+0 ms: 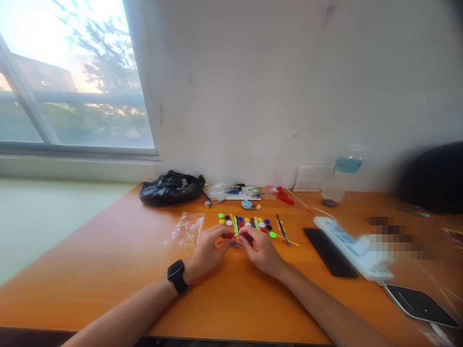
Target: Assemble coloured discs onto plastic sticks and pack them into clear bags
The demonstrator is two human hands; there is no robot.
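My left hand (210,246), with a black watch (177,276) on its wrist, curls in a pinch over the middle of the table. A thin orange stick (224,241) shows at its fingertips. My right hand (263,251) is closed in a pinch close beside it, fingertips almost meeting the left ones; what it holds is too small to make out. Below the fingertips a blue stick (237,244) is partly visible. Just beyond the hands lie several round coloured discs, among them a yellow disc (261,220), and thin plastic sticks, including a yellow stick (289,240).
A clear plastic bag (188,227) lies left of the discs. Behind are a black plastic bag (170,188), a round tin (247,205) and a red item (285,195). To the right are a black phone (330,252), a white power strip (347,243), another phone (421,304) and a bottle (338,180).
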